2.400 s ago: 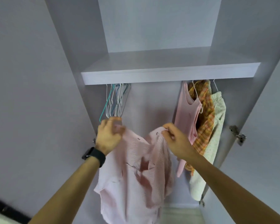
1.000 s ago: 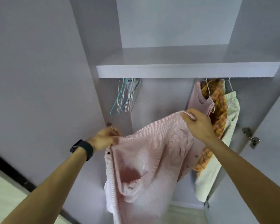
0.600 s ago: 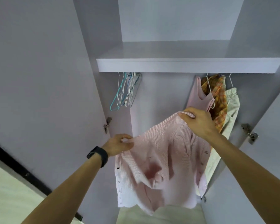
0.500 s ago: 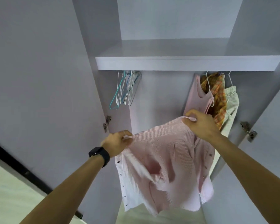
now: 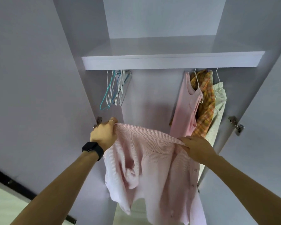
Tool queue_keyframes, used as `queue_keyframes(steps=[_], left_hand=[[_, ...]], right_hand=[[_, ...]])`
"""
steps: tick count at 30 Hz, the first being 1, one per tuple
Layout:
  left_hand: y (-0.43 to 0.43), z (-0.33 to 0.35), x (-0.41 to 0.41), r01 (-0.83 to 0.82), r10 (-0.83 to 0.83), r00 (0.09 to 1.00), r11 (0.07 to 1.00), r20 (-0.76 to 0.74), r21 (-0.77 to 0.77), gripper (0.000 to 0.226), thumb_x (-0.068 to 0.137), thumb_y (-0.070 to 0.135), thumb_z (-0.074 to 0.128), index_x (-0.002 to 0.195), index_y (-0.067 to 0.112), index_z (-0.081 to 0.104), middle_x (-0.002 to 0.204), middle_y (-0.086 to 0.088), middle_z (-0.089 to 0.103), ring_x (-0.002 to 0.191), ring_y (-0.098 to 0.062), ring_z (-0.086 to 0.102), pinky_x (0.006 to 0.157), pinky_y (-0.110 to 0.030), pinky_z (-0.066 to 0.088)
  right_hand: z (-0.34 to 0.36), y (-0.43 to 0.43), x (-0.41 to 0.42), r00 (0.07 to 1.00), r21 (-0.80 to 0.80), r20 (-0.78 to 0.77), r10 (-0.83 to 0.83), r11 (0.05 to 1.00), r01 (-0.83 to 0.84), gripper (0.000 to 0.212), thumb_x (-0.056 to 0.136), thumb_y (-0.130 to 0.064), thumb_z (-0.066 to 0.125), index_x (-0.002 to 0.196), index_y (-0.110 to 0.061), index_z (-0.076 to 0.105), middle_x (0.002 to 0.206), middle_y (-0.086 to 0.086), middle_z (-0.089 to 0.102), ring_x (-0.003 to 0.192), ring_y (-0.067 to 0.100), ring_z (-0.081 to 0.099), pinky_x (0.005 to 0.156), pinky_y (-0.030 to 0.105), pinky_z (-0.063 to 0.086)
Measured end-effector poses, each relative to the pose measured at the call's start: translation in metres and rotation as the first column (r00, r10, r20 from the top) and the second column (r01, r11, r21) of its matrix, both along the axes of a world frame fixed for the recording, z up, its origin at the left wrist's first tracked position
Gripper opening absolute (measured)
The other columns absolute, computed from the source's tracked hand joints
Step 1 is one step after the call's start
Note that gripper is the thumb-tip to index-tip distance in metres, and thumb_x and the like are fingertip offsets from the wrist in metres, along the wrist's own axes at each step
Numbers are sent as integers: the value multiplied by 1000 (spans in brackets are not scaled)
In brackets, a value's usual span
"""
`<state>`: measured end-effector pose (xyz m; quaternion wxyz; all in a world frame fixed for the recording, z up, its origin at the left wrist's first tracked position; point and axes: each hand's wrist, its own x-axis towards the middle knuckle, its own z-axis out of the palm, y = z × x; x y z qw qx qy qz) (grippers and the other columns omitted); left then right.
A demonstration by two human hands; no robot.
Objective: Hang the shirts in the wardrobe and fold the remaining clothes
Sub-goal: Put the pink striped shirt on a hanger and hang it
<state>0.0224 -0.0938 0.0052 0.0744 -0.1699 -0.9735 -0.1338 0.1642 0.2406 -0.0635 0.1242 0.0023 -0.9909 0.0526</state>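
Both ends of the shirt (image 5: 144, 159) top edge are in my grip, the cloth stretched out below the shelf (image 5: 169, 61), approx under its middle. My left hand (image 5: 102, 135) clutches one end w/ curled fingers, below the shelf's left end. My right hand (image 5: 195, 147) pinches the other end, below the shelf's right part. No hanger in it yet. Spare hangers (image 5: 115, 88) hang bunched under the shelf's left end; hung clothes (image 5: 199, 106) sit under its right end.

Risks, imo: the lower cloth looks bunched & twisted, so it could go on crooked or inside out. Fetching a hanger means freeing one hand, then all the wt is on one pinch & the shirt may slip to the floor (image 5: 137, 207). Those hangers are packed tight, so pulling one could drag others off.
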Motion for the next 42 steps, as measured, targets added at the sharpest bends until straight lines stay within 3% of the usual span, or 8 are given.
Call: queue_keyframes(steps=[3,10,13,21,27,33,39,42], left_hand=[[-6,-4,-3,6,-8,999,999,34,48,47,93,10,44,134,31,53,118,-7,65,99,-38,62,83,-44,54],[-17,-18,1,66,-65,995,998,69,-1,26,100,42,44,119,27,53,112,0,53,106,-28,58,83,-42,53],[-15,-23,6,107,-106,990,994,88,-8,35,95,60,48,111,31,58,104,4,53,103,-24,59,83,-38,53],[53,-23,41,407,-390,912,825,-126,392,28,91,45,63,90,17,60,102,9,53,88,-13,58,80,-25,48],[72,-8,61,414,-414,910,893,-39,176,41,96,49,57,122,18,50,104,5,57,93,-16,52,77,-32,45],[72,-18,64,439,-443,822,893,-358,-96,12,82,32,62,85,21,61,74,8,57,64,-14,55,51,-20,38],[53,-23,50,330,-414,829,905,-375,-271,36,70,13,69,95,14,44,81,-2,58,68,-23,55,58,-30,47],[33,-17,37,215,-343,863,913,-371,-345,26,78,10,44,104,9,44,98,-8,69,79,-26,62,65,-32,50]], right_hand=[[2,1,10,995,-298,37,-97,949,103,25,99,-41,57,119,-25,58,68,-13,59,58,10,59,51,19,38],[8,0,9,955,-672,-89,-282,725,152,9,91,-21,72,99,-26,72,82,-18,67,76,-3,62,71,5,43],[10,-3,-1,961,-654,-82,-263,742,147,6,89,-25,74,93,-30,73,77,-19,67,77,-6,61,71,11,46],[61,-50,-28,984,-605,-66,167,777,-172,11,86,-23,78,97,-22,78,85,-3,71,84,8,62,73,15,43],[70,-56,-31,958,-543,-72,278,795,-271,15,86,-24,76,100,-29,78,88,-6,69,83,7,63,75,17,45],[57,-57,-24,976,-683,-121,179,699,-213,17,81,-20,83,92,-28,73,83,-19,67,77,7,63,67,14,46],[38,-73,-47,948,-672,-201,248,669,-318,22,83,-22,82,103,-29,75,95,-19,69,88,5,64,75,16,48],[38,-88,-72,932,-636,-210,295,682,-360,28,86,-21,79,111,-31,74,103,-19,69,91,-1,63,80,14,49]])
